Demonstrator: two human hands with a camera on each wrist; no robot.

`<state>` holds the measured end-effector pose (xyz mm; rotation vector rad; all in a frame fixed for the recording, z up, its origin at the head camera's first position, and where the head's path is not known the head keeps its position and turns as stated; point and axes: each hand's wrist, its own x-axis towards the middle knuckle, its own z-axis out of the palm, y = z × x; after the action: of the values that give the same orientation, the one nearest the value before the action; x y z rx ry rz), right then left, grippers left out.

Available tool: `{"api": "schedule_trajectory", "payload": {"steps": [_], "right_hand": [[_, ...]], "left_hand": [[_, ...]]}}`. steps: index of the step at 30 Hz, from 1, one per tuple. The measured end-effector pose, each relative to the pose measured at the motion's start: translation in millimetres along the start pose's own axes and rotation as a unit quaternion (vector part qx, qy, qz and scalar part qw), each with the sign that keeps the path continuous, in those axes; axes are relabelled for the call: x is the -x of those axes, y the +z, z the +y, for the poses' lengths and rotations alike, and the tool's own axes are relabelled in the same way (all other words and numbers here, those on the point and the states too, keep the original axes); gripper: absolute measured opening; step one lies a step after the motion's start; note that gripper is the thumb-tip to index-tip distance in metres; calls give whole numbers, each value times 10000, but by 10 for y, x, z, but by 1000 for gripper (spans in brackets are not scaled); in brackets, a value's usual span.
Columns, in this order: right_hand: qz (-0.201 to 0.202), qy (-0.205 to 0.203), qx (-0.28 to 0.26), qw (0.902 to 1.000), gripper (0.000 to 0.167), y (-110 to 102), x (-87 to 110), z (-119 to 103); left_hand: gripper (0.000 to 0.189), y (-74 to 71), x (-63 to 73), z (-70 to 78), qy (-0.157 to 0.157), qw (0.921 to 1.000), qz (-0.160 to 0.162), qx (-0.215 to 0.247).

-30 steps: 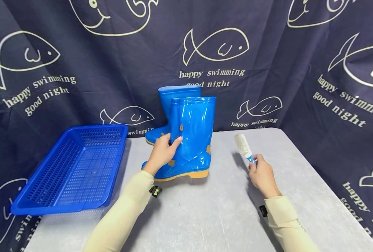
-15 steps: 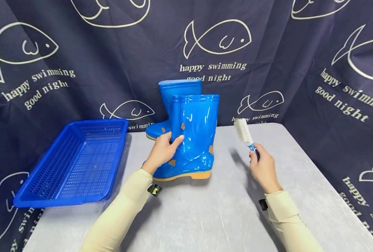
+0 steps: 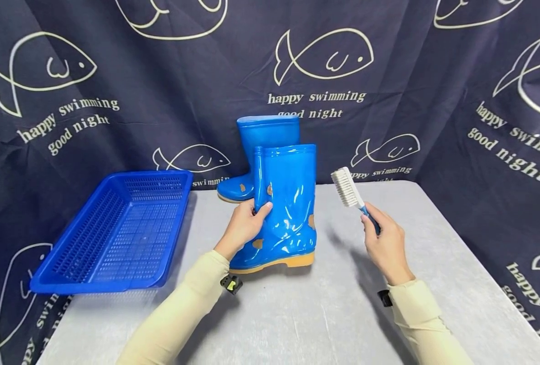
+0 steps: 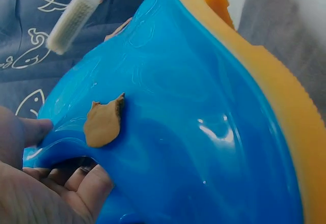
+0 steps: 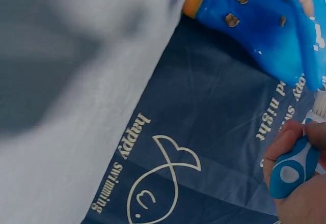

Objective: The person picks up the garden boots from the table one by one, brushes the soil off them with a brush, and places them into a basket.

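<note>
In the head view my left hand (image 3: 242,226) grips the front of a glossy blue rain boot (image 3: 290,203) at the ankle, thumb on the near side. The boot has a yellow sole, stands upright and carries several brown patches; one brown patch (image 4: 103,122) shows large in the left wrist view, near my fingers. To the boot's right, my right hand (image 3: 386,246) holds a scrub brush (image 3: 346,187) by its blue handle, raised above the table. Its white bristles face the boot, with a gap between. In the right wrist view the handle's end (image 5: 293,170) sticks out of my fist.
Behind the held boot stands a matching blue boot (image 3: 270,131), partly hidden, with a brown patch on its foot. A blue plastic basket (image 3: 92,288) sits at the left of the grey table (image 3: 293,324). A dark fish-print curtain (image 3: 233,76) hangs behind and at the sides.
The brush has risen and turned, so its bristles now face the boot. The held boot has come slightly nearer to me, away from the rear boot. Both grips stay the same.
</note>
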<state>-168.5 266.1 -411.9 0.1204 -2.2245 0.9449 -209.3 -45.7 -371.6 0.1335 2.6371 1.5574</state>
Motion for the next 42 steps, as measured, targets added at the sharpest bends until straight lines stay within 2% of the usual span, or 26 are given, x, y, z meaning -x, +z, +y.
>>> {"api": "schedule_trajectory", "payload": {"steps": [6, 15, 22, 26, 34, 39, 42], "right_hand": [[-94, -378, -382, 9985, 32, 42, -31, -127], [-376, -654, -652, 9950, 33, 74, -100, -347], [-735, -869, -822, 9901, 36, 68, -89, -403], [-794, -885, -836, 9894, 37, 79, -68, -417], [-915, -867, -826, 9886, 39, 84, -24, -438], [-890, -877, -772, 9892, 39, 64, 6, -432], [-969, -796, -776, 9891, 38, 57, 23, -430]], "left_hand": [[36, 9, 8, -31, -129, 9998, -97, 101], [40, 39, 57, -66, -340, 9958, -687, 493], [46, 125, 148, -100, -404, 9931, -918, 604], [46, 180, 188, -116, -279, 9933, -996, 516], [51, 224, 257, -183, 236, 9928, -1148, 239], [45, 162, 227, -262, 581, 9884, -1323, 475], [40, 121, 203, -299, 649, 9867, -1320, 693]]}}
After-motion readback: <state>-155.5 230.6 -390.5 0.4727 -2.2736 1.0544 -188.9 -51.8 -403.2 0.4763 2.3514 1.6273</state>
